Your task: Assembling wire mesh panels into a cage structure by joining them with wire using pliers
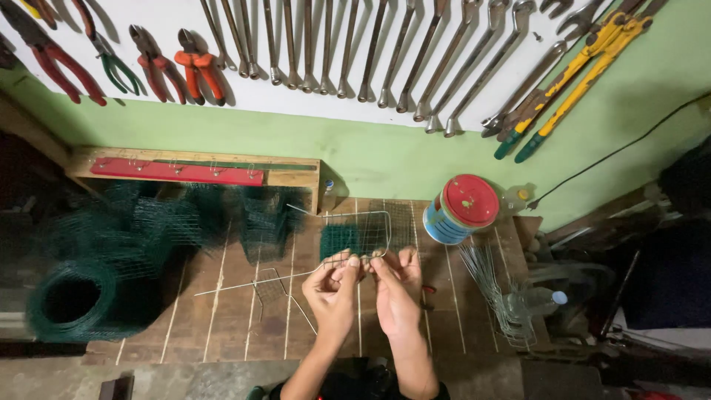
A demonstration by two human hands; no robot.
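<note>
A bent metal wire frame (363,231) with a patch of green mesh (342,238) fixed to it is held up over a wooden workbench (222,311). My left hand (333,292) pinches the frame's near edge with thumb and fingers. My right hand (396,285) grips the same edge right beside it, the fingertips of both hands almost touching. A long straight wire (244,284) runs from under my left hand out to the left.
A green mesh roll (78,296) and cut mesh pieces (192,218) fill the left. A red-lidded tin (461,210), a bundle of wires (492,285) and a plastic bottle (537,300) stand right. Pliers (196,65), spanners (385,52) and yellow bolt cutters (574,74) hang on the wall.
</note>
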